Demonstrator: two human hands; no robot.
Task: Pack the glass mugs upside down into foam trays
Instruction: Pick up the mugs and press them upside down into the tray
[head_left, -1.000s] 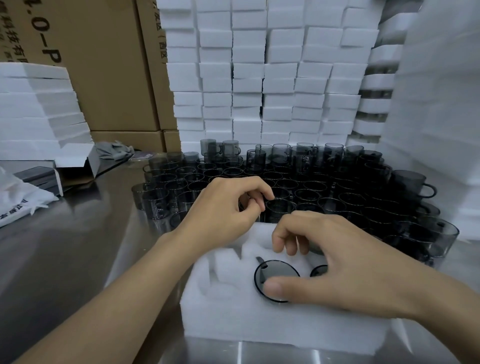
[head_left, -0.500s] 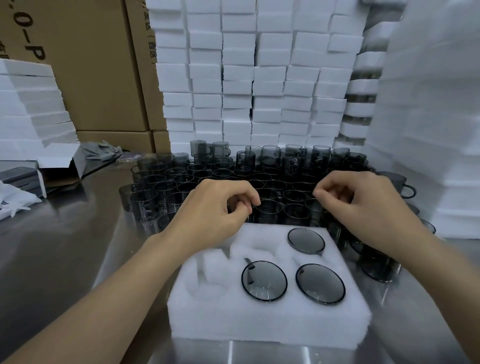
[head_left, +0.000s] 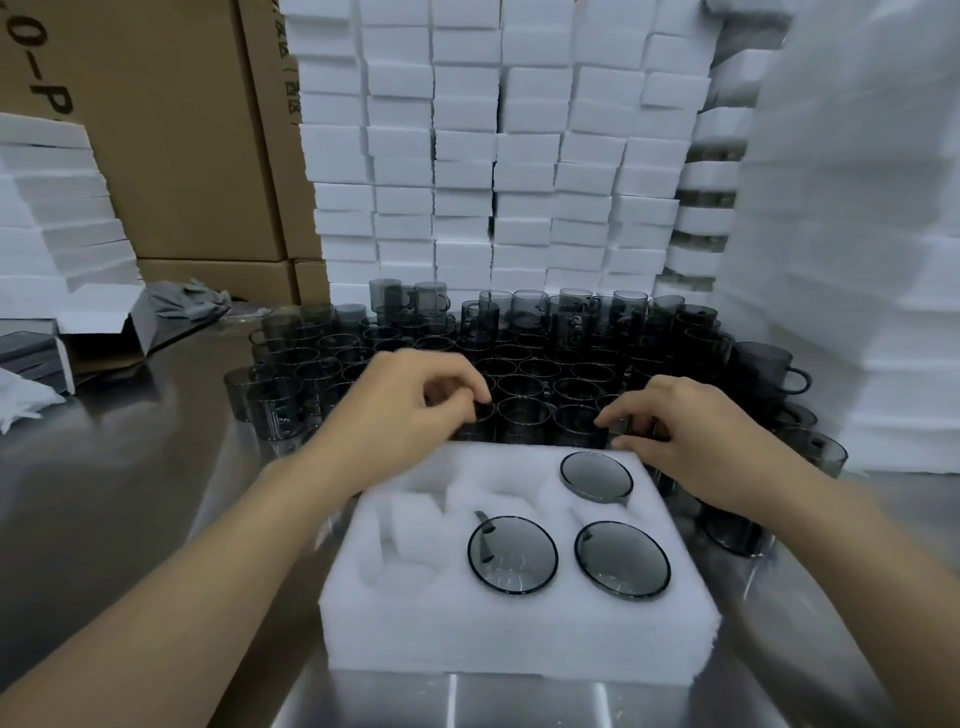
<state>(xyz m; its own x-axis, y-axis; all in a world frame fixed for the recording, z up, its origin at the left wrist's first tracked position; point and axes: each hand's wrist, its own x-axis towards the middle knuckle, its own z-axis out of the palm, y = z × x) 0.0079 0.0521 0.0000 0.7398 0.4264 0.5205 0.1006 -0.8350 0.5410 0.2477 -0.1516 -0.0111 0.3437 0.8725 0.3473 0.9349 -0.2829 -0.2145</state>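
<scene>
Already three mugs (head_left: 511, 555) in foam tray (head_left: 519, 639).

Upright mugs (head_left: 524, 374) crowding rim to rim right behind the foam tray (head_left: 519, 639), leaving no gaps to pass between; foam stacks (head_left: 467, 156) walling back and right; cardboard boxes (head_left: 182, 156) blocking back left; three upside-down mugs (head_left: 512, 554) filling the tray's front-middle, front-right and back-right pockets, other pockets (head_left: 415, 525) lying open; bare table (head_left: 130, 493) on the left offering passage
</scene>
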